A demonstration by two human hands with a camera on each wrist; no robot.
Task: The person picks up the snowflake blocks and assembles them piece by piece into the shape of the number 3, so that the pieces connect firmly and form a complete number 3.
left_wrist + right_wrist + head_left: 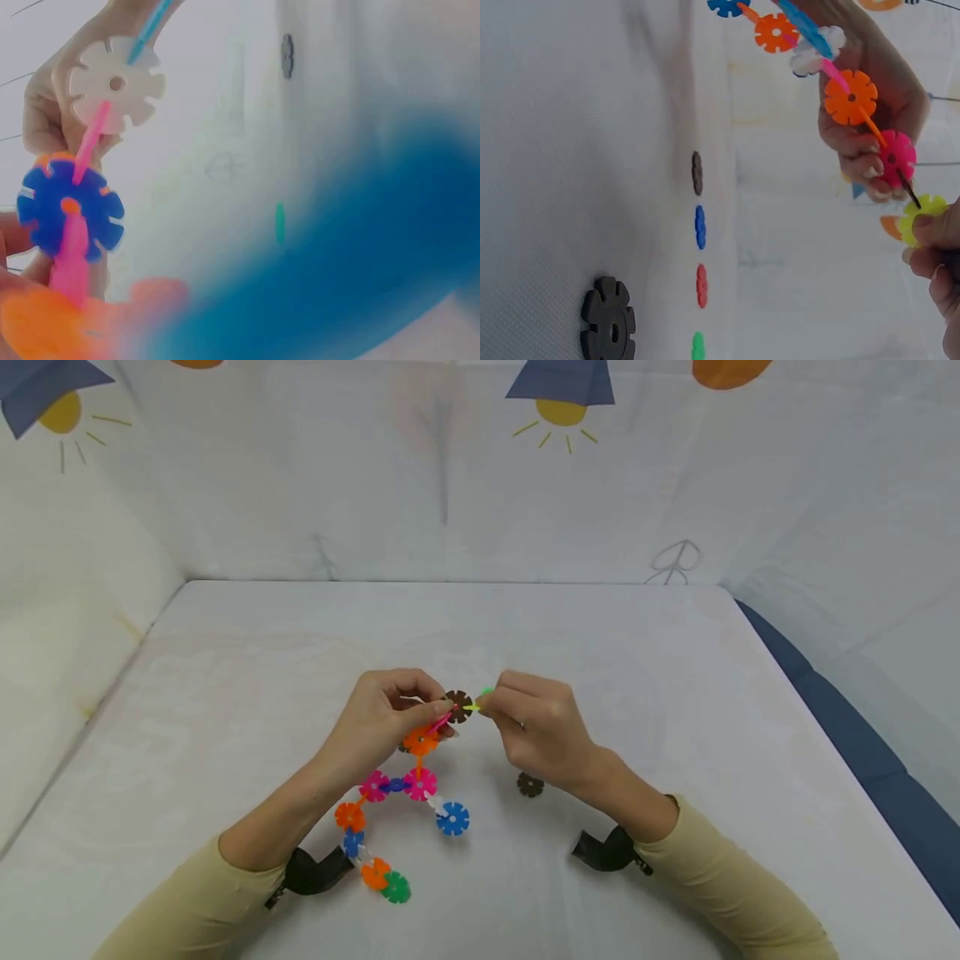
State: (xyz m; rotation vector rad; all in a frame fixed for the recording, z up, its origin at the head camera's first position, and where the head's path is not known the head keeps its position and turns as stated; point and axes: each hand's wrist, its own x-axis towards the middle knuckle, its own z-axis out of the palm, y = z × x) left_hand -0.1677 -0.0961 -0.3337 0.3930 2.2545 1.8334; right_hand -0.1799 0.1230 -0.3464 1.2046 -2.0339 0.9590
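Note:
My left hand (390,710) pinches a pink snowflake disc (896,159) of a chain of notched plastic discs. A brown disc (458,707) joins this pink one, and a yellow disc (922,217) meets the brown one's edge. My right hand (542,722) pinches the yellow disc between thumb and fingers. A bit of green (487,692) shows at its fingertips. Below my left hand the chain trails over the table through orange (421,742), pink, blue and white discs, down to a green disc (396,887). A blue disc (453,819) ends a side branch.
A loose brown disc (530,785) lies below my right hand. In the right wrist view, blue (700,227), red (701,286) and green (698,346) discs appear edge-on. White sheeting (480,485) closes off the table's (637,652) far side.

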